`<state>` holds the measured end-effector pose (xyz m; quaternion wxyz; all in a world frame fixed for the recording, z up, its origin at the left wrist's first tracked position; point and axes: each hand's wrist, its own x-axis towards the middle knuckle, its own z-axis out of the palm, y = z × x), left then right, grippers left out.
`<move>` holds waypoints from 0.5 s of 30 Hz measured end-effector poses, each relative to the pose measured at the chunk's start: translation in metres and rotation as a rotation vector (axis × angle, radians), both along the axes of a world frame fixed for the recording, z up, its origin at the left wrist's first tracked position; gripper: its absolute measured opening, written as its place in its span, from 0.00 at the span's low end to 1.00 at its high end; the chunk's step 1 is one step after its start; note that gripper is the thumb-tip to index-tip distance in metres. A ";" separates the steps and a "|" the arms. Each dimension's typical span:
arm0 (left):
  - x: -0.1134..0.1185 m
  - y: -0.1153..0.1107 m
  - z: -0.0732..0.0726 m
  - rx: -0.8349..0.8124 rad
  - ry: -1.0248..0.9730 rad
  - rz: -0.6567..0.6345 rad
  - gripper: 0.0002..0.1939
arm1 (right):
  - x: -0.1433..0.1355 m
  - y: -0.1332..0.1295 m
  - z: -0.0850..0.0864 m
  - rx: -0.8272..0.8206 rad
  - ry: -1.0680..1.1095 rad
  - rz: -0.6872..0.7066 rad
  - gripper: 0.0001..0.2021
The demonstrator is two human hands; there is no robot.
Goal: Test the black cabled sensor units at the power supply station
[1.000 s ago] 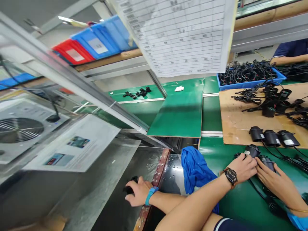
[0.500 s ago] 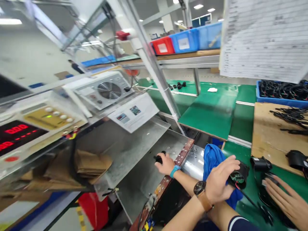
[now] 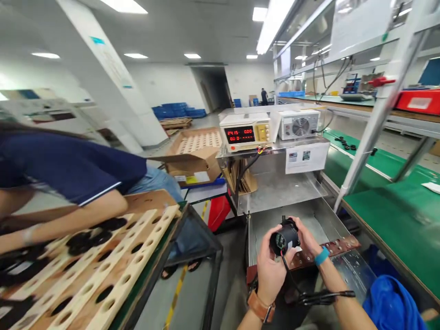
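Both my hands hold one black cylindrical part [image 3: 284, 237] over a metal trough [image 3: 264, 220]. Its open end faces me and shows a circuit board and a red wire. My left hand [image 3: 271, 270], with a brown watch strap on the wrist, grips it from below. Wearing a blue wristband, my right hand [image 3: 307, 239] wraps around its far side. A black cable [image 3: 323, 296] hangs from the part and runs right to a plug. A brown copper-coloured bar [image 3: 338, 246] lies across the trough just behind my right wrist.
A co-worker in a navy shirt [image 3: 68, 167] leans over a wooden tray with holes [image 3: 113, 266] at left. A power supply with red digits [image 3: 244, 133] and a fan unit [image 3: 298, 124] stand behind the trough. The green conveyor [image 3: 388, 215] and a blue cloth [image 3: 392, 305] are at right.
My view has swung left, away from the green bench. My left hand carried the black part over from the bench, and my right hand left the black knob to join it on the part.
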<state>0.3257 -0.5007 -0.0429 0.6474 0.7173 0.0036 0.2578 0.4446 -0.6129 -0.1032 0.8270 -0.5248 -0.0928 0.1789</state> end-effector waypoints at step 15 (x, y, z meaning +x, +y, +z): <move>0.054 0.027 -0.068 0.270 0.018 0.328 0.28 | -0.006 0.039 0.000 -0.017 0.072 0.099 0.33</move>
